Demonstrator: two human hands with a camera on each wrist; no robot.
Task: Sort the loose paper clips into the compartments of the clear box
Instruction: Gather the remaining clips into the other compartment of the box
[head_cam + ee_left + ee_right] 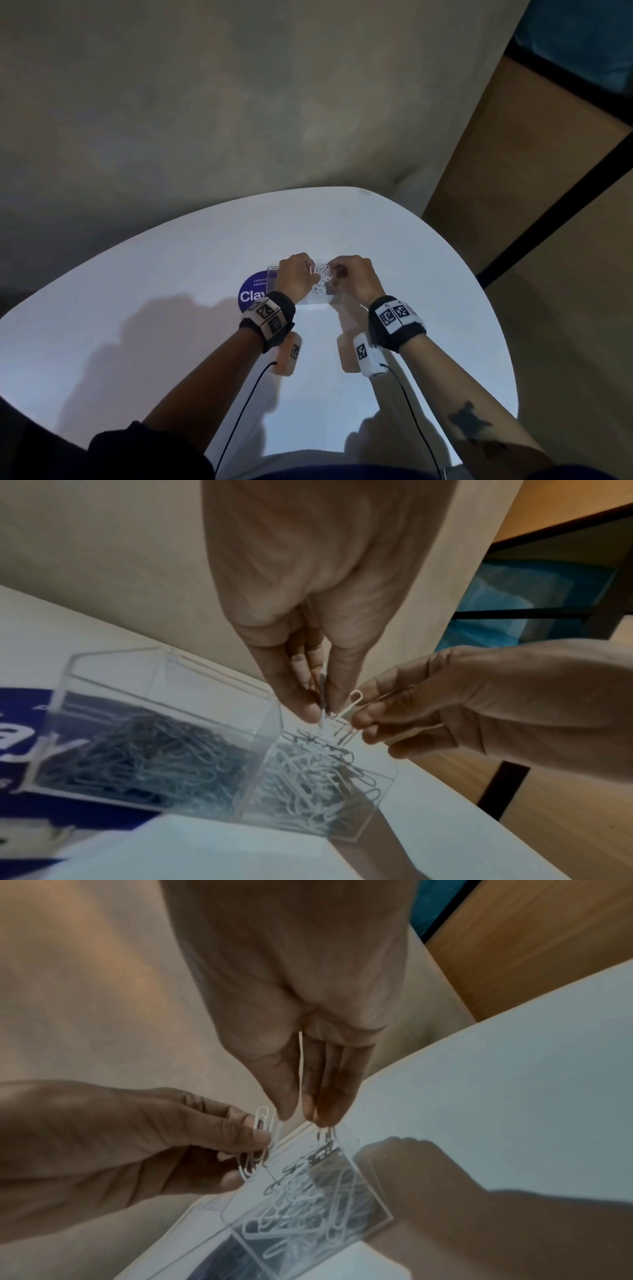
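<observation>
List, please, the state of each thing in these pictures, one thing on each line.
Clear box: open on top, standing on the table, partly over the sticker.
Loose paper clips: heaped in two compartments.
Left hand: pinches paper clips above the box.
Right hand: pinches a paper clip above the box.
Blue round sticker: flat on the table, partly covered.
White table: carries the box.

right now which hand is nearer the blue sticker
Left. The left hand hovers right beside the blue sticker; the right hand is across the clear box.
</observation>
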